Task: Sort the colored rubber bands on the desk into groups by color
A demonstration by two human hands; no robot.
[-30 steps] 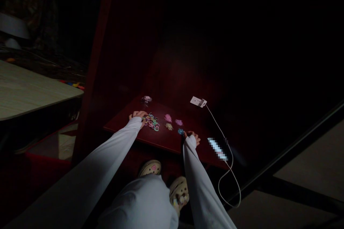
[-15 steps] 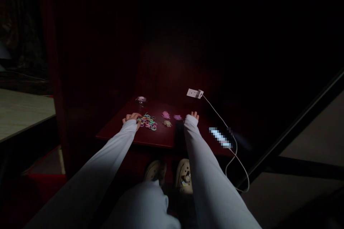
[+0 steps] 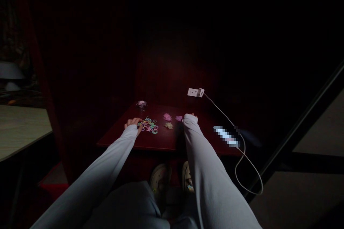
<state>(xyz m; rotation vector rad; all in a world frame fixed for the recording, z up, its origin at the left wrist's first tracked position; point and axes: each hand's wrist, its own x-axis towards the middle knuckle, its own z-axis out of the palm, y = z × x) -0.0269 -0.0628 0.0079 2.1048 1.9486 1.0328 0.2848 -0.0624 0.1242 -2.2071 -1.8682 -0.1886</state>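
Several pastel hair ties [image 3: 150,126] lie in a loose heap on the dark red tabletop [image 3: 118,136]. At the heap's left edge my left hand [image 3: 132,123] rests, fingers and thumb apart and touching the nearest ties. Right of the heap are three small piles of what look like tiny elastic bands: a pink pile [image 3: 167,117], a beige pile [image 3: 169,125] and a purple pile [image 3: 179,118]. My right hand [image 3: 194,116] is just right of the purple pile. Its white cuff hides most of the fingers, so I cannot see whether it holds anything.
A small clear jar [image 3: 141,103] stands at the back left of the tabletop. A white socket strip [image 3: 195,92] with a plug sits at the back, its white cable [image 3: 221,113] running to a blurred-out bright device [image 3: 226,136] on the right. A pale table [image 3: 23,125] is at far left.
My right hand has turned, so its fingers are now mostly behind the cuff. My left hand stays at the hair ties. The whole view has shifted slightly.
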